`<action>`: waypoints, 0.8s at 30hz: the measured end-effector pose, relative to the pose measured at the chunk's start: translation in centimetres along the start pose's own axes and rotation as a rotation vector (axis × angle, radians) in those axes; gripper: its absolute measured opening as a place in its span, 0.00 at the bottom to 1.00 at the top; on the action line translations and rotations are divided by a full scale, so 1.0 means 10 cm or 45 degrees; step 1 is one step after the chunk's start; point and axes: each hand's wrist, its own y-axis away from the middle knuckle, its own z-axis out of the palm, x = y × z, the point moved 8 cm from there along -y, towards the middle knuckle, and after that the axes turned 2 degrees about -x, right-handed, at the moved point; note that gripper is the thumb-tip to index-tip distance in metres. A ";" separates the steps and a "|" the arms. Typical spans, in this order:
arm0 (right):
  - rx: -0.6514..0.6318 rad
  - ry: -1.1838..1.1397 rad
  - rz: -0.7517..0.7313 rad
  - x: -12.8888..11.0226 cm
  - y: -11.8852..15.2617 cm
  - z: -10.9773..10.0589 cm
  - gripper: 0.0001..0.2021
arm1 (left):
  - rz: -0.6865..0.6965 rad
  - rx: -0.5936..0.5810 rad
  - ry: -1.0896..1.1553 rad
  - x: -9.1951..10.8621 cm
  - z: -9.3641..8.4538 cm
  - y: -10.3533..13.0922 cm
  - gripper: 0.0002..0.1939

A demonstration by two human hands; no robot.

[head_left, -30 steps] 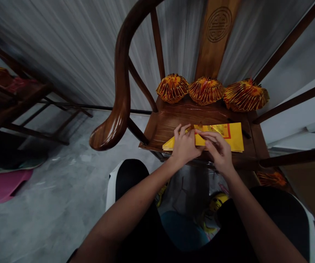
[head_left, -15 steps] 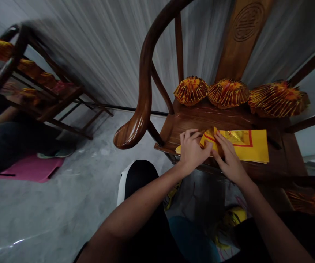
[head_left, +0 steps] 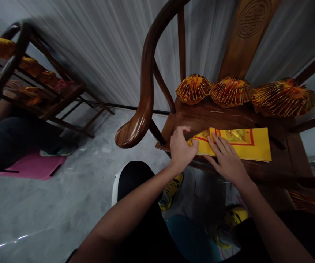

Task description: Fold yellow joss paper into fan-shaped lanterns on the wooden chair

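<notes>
Yellow paper (head_left: 260, 144) with red borders and a gold panel lies on the wooden chair seat (head_left: 217, 115). At its left end, my left hand (head_left: 182, 148) curls its thumb and fingers around the edge of the paper. My right hand (head_left: 228, 159) lies on the middle of the paper, fingers stretched out and pressing down. Behind the paper stand three fan-shaped bundles of gold and red folded paper: a left one (head_left: 192, 89), a middle one (head_left: 231, 92) and a larger right one (head_left: 285, 98).
The chair's curved armrest (head_left: 146, 73) rises left of my hands. Further left, another person's leg (head_left: 17, 142) rests by a pink stool (head_left: 33, 167), beside a second chair (head_left: 61, 104) with more folded paper. A teal stool (head_left: 190, 237) is below me.
My left hand has moved left with the end of the paper. The raised fold between my hands now lies flatter, and my right hand's fingers have spread out on it.
</notes>
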 end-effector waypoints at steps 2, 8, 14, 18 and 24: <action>0.010 -0.002 -0.008 -0.01 0.00 0.01 0.40 | 0.246 -0.155 -0.193 0.15 0.07 0.00 0.25; 0.011 -0.019 -0.052 -0.01 0.02 0.06 0.35 | 0.692 -0.619 -0.577 0.42 0.52 0.24 0.31; -0.007 -0.149 0.003 0.03 0.01 -0.01 0.43 | 0.282 -0.731 -0.612 0.17 0.61 0.19 0.58; -0.049 -0.442 0.037 0.08 0.00 -0.11 0.50 | 0.310 -0.808 -0.485 0.08 0.58 0.13 0.57; 0.017 -0.786 0.243 0.24 -0.10 -0.16 0.33 | 0.333 -0.828 -0.204 0.01 0.60 0.09 0.57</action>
